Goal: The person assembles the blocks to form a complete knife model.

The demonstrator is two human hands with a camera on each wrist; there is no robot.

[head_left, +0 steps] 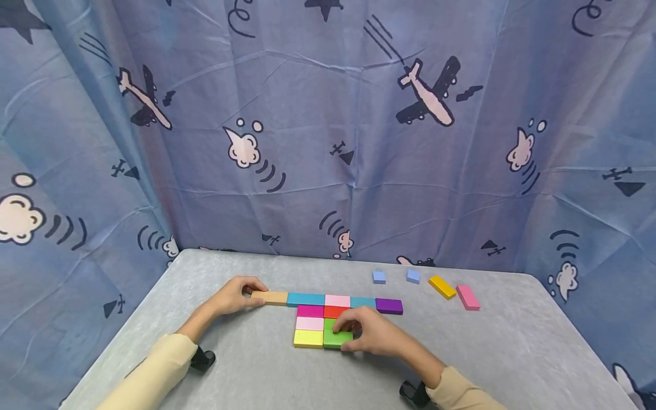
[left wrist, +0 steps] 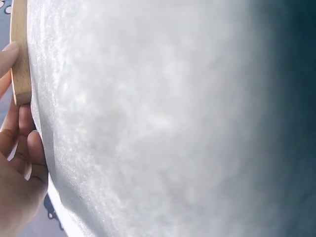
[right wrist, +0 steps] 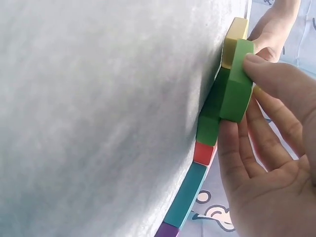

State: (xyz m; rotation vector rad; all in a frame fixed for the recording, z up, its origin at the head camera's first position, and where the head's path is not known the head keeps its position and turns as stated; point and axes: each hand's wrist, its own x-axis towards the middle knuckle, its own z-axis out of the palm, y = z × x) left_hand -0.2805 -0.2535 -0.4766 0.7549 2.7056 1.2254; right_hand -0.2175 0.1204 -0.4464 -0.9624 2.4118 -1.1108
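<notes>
My left hand (head_left: pixel 237 296) pinches the outer end of a tan wooden block (head_left: pixel 277 298) at the left end of a row. That row continues with a teal block (head_left: pixel 306 299), a pale pink block (head_left: pixel 337 300), another teal block (head_left: pixel 365 302) and a purple block (head_left: pixel 389 306). My right hand (head_left: pixel 374 333) holds a green block (right wrist: pixel 237 84) between thumb and fingers. In the right wrist view a second green block (right wrist: pixel 207 129) lies just behind it, beside the red block (right wrist: pixel 203 153). A magenta block (head_left: pixel 310 311), a pink block (head_left: pixel 310 323) and a yellow block (head_left: pixel 308 339) form the column left of the green.
Toward the back right lie two small blue blocks, the left blue block (head_left: pixel 378 277) and the right blue block (head_left: pixel 413 276). Near them are an orange-yellow block (head_left: pixel 442 287) and a pink block (head_left: pixel 468 297). A patterned curtain (head_left: pixel 307 216) hangs behind the grey table (head_left: pixel 246 376).
</notes>
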